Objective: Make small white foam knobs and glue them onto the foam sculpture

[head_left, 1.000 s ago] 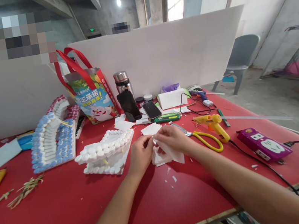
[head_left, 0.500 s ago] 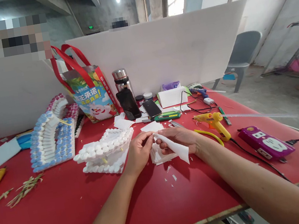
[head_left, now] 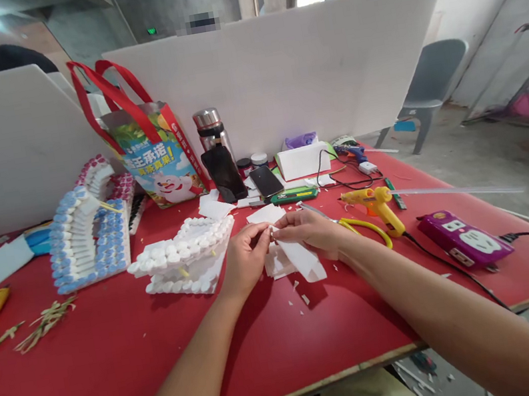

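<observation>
Between my hands a strip of white paper (head_left: pixel 305 261) hangs down, its upper end pinched at the fingertips. My left hand (head_left: pixel 248 255) is closed, thumb and forefinger pressed together at that upper end. From the other side, my right hand (head_left: pixel 313 231) grips the same paper with thumb and fingers. A stack of white paper pieces (head_left: pixel 278 264) lies on the table under the hands, partly hidden by them. To the left of my left hand stands a white model (head_left: pixel 177 256) of layered, rounded pieces, with small yellow bits inside.
A yellow glue gun (head_left: pixel 374 203) and a purple power box (head_left: pixel 464 239) with cords lie at the right. Yellow-handled scissors (head_left: pixel 371 231) sit beside my right wrist. Behind are a phone (head_left: pixel 266 181), a steel flask (head_left: pixel 210 129), a shopping bag (head_left: pixel 156 155) and a blue-white model (head_left: pixel 88 237).
The paper strip now hangs lower and flatter, where before it was curled along my right palm. My right hand has turned palm down, and its fingers have come closer to my left fingertips.
</observation>
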Motion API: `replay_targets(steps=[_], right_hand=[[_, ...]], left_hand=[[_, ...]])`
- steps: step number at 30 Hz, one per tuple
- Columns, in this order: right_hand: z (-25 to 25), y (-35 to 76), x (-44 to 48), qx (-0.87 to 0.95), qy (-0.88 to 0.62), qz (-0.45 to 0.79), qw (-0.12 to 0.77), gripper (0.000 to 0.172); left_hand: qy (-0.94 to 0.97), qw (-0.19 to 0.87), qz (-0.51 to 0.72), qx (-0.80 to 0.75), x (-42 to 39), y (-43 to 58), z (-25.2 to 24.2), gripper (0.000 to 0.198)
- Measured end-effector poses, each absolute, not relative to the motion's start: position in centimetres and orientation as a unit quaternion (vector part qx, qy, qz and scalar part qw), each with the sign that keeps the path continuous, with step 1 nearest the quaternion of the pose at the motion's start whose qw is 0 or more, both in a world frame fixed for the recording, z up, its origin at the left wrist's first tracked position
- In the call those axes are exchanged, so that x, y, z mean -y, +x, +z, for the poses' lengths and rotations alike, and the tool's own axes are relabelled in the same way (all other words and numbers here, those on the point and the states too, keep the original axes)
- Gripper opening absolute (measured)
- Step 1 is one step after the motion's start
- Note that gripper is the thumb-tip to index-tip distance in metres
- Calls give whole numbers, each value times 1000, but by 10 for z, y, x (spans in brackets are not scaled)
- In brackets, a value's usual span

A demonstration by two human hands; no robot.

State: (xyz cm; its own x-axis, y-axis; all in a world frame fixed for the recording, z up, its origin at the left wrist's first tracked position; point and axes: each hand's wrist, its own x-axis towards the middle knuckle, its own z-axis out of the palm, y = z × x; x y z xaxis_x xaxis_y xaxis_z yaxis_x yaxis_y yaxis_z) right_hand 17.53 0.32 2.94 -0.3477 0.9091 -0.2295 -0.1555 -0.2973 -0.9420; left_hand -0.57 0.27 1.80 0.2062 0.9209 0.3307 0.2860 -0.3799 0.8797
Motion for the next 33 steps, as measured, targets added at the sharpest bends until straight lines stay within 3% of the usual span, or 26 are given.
replay_targets(steps=[4,10,18,23,33], right_hand=[[28,175,-5,485,-443,649,384,33],[28,171,-6,617,-520,432,402,28],[22,165,-6,604,-522,403,447,22],[22,162,-1,638,-535,323,451,19],[21,162,1,642,-487,365,467,19]], left_hand=[[682,355,453,-451,-1,-3,17,26],[624,415,458,-478,0,0,15,29],[593,425,479,-489,4,7,17,24],[631,344,473,-509,10,12,20,25],[765,134,453,-439,11,6,16,27]])
